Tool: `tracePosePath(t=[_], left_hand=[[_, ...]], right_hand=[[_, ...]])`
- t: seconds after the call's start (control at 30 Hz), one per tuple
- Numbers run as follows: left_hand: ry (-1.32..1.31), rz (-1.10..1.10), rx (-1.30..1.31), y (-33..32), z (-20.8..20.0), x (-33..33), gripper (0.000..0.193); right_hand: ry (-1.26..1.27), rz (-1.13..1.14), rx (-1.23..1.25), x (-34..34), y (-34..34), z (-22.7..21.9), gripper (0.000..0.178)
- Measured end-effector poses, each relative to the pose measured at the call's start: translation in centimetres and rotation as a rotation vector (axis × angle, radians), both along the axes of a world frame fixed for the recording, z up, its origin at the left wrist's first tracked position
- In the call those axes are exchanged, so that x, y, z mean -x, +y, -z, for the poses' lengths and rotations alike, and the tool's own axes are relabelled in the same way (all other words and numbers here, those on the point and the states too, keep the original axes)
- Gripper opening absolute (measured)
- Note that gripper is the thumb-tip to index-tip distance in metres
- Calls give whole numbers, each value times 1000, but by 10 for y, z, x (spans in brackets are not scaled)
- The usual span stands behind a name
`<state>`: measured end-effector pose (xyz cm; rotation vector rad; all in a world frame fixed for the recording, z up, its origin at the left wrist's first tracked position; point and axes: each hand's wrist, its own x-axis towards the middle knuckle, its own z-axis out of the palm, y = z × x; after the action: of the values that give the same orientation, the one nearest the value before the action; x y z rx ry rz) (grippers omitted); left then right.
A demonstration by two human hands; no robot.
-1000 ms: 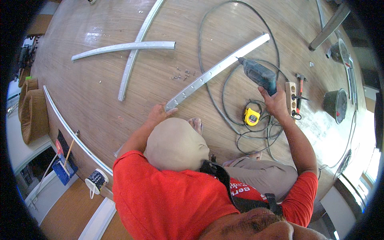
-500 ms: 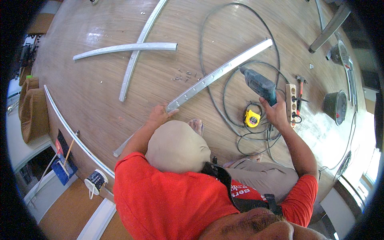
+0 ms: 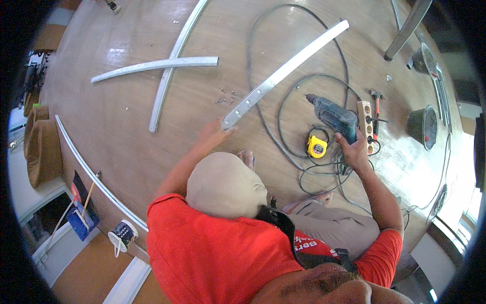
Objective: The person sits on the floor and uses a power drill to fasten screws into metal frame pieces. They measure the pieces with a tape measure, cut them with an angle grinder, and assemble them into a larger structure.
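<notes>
My left hand [image 3: 216,133] grips the near end of a perforated metal channel [image 3: 283,76], which slants away to the upper right. In my right hand [image 3: 355,152] is a dark teal power drill [image 3: 331,114], its chuck pointing to the left. My fingers wrap round the drill's handle. A yellow tape measure [image 3: 317,147] lies on the floor just left of the right hand. Several small screws or plugs [image 3: 228,95] are scattered beyond the left hand, beside the channel.
Two crossed metal channels [image 3: 167,93] lie at the far left. A black cable [image 3: 283,121] loops over the floor. At right are a power strip [image 3: 364,121], a hammer [image 3: 376,109] and dark buckets [image 3: 423,126]. A white tub [image 3: 123,235] stands at lower left.
My left hand has moved forward and slightly right, lifting and turning the channel. My right hand and the drill have shifted slightly right and toward me.
</notes>
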<state>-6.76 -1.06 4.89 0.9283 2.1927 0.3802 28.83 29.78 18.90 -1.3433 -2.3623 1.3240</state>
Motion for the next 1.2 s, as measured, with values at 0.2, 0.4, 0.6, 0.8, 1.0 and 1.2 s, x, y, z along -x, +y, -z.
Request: tracePosePath(t=[0.2,0.4,0.6,0.8,1.0,1.2], left_hand=[[59,133,-67,77,19,3,53],[-58,148,-207,126,27,-9,59],[221,242,-197,145,25,-22,71],[408,743,-622,208,9,-20,50],[628,1002,-510,295,34,-45,18],[685,1104,-565,309,62,-47,16]], right_hand=[[-36,32,42,-3,-6,-4,54],[-100,60,40,-5,-6,-2,57],[-35,96,65,-20,-2,-6,55],[-24,155,71,-38,3,-4,48],[20,223,79,-55,0,-8,48],[9,258,110,-72,-6,-9,49]])
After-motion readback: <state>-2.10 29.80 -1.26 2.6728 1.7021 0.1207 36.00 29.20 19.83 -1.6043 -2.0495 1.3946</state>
